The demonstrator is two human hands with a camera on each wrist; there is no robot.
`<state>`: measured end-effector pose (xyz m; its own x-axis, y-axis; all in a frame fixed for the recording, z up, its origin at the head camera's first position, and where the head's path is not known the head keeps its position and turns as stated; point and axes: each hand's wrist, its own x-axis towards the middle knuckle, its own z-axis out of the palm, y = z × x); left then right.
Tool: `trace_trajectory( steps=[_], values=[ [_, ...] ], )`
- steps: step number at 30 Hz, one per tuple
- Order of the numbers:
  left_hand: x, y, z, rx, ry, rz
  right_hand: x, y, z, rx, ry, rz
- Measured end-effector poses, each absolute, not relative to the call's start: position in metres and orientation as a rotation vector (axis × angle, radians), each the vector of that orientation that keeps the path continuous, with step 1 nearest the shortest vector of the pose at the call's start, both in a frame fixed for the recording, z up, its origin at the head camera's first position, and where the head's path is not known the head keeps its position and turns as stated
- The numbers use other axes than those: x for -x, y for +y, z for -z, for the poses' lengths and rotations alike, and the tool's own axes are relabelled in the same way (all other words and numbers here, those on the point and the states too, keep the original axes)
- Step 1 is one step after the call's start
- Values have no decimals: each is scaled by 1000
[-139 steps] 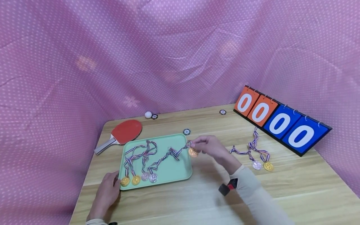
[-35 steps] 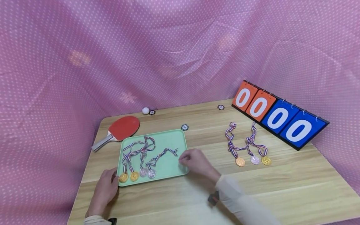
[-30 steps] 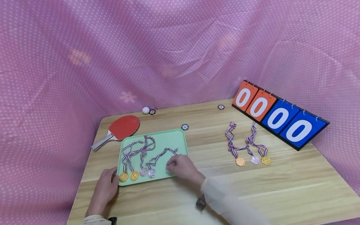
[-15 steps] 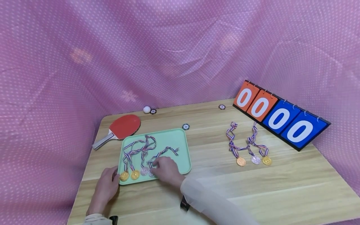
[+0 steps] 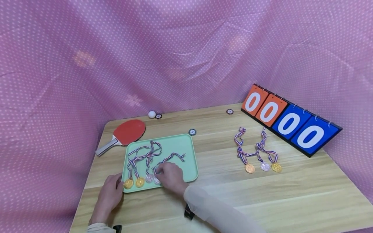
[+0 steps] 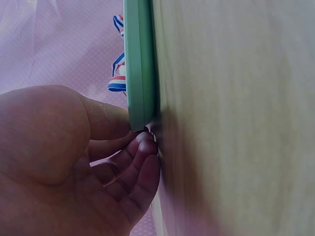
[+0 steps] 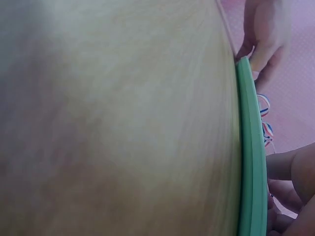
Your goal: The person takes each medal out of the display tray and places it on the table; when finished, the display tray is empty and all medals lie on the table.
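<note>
The light green tray [image 5: 186,161] has its front left corner gripped by my left hand [image 5: 109,194]; in the left wrist view the thumb lies on the rim and the fingers curl below. At the tray's front side, my right hand [image 5: 171,174] has its thumb and fingertips pinched at the ribbon of a silver medal [image 5: 157,181], partly covering it. A second silver medal [image 5: 149,178] and two gold medals, the nearer one a gold medal [image 5: 140,182], lie to its left in the tray. Their striped ribbons [image 5: 142,157] stretch backward and overlap.
On the table right of the tray lie a bronze medal [image 5: 249,168], a silver medal [image 5: 264,166] and a gold medal [image 5: 276,167]. A flip scoreboard [image 5: 288,121] stands behind them. A red paddle [image 5: 129,132], white ball [image 5: 152,114] and round chips, including one chip [image 5: 192,132], lie farther back.
The bronze medal, earlier held in my right hand, now lies on the table at right. My right hand has moved left over the tray to the silver medal. My left hand stays put.
</note>
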<state>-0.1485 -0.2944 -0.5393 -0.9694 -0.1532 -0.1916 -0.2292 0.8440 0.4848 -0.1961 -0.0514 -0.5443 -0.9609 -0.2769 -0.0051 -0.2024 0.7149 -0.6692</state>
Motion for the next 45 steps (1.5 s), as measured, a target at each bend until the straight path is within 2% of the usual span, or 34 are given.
trace_trajectory(
  steps=[11,24,37,45],
  values=[
    [148,-293,537,293,2873,-771,195,-31,549,427,2539,1432],
    [149,-293,536,284,2869,-767,197,-4,533,345,2336,1675],
    [148,-294,537,287,2897,-758,211,60,481,227,2156,1678],
    [149,-294,539,302,2873,-764,224,114,449,183,2248,1648]
  ],
)
